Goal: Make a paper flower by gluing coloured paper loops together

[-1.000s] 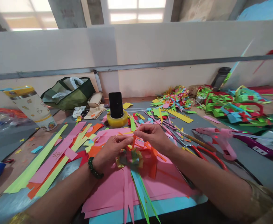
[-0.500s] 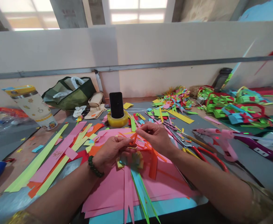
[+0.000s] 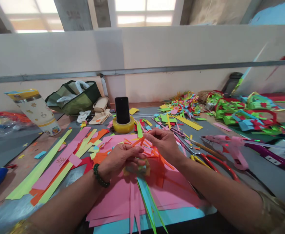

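Between my two hands is a narrow folded strip of orange paper (image 3: 142, 141). My right hand (image 3: 164, 143) pinches its upper end between thumb and fingertips. My left hand (image 3: 125, 158) is closed at the lower end, its thumb against the fingers, which hide part of the strip. Below them, a small blurred paper piece in yellow and blue (image 3: 142, 169) lies over pink paper sheets (image 3: 113, 201). Long pointed strips in pink, blue and green (image 3: 144, 195) hang from it toward me. A wider orange strip (image 3: 160, 175) lies under my right wrist.
A phone (image 3: 122, 110) stands in a yellow tape roll (image 3: 123, 126) at the back. Red-handled scissors (image 3: 213, 162) and a pink glue gun (image 3: 235, 148) lie to the right. Cut strips (image 3: 59, 159) and a tumbler (image 3: 36, 112) are on the left. Paper flowers (image 3: 185, 102) heap behind.
My left fingers have shifted around the strip's lower end, and the strip leans differently between my hands. My right hand has moved slightly to the right.
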The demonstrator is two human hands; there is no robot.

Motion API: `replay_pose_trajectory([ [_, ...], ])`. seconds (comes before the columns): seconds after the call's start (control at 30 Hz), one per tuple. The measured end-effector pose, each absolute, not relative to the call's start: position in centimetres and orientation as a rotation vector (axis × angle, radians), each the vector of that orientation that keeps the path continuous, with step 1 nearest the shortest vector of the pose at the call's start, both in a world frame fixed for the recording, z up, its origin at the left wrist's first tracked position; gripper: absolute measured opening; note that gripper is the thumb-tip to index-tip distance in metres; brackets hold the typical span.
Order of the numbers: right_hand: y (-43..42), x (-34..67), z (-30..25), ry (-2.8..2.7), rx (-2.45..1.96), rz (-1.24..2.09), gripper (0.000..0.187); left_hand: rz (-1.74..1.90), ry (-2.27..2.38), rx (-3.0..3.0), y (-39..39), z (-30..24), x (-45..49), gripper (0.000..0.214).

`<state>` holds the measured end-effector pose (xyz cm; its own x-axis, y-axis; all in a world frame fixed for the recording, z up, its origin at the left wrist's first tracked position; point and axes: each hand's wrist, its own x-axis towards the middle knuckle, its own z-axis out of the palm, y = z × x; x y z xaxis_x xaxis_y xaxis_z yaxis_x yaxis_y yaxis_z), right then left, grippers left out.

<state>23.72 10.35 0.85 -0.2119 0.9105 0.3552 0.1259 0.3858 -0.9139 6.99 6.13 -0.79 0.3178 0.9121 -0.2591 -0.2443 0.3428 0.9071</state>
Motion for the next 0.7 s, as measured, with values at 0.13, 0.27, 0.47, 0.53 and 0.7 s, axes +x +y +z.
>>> replay_pose_trajectory([
  [0.13, 10.1, 23.6, 0.7, -1.627, -0.913, 0.975, 0.035, 0.912, 0.896, 0.896, 6.1, -0.9, 7.0, 0.030],
  [0.27, 10.2, 23.6, 0.7, -1.621, -0.933, 1.017, 0.037, 0.866, 0.876, 0.959, 5.8, -0.6, 6.7, 0.032],
  [0.47, 10.2, 23.7, 1.0, -1.598, -0.971, 1.163, 0.039, 0.889, 0.877, 1.206, 5.7, 0.3, 6.1, 0.036],
  [0.53, 10.1, 23.7, 1.0, -1.611, -0.984, 1.193, 0.039, 0.947, 0.930, 1.237, 5.9, 0.1, 6.2, 0.035],
  [0.7, 10.4, 23.7, 0.5, -1.672, -0.968, 1.261, 0.042, 0.975, 0.912, 1.225, 6.1, -0.7, 6.6, 0.026],
])
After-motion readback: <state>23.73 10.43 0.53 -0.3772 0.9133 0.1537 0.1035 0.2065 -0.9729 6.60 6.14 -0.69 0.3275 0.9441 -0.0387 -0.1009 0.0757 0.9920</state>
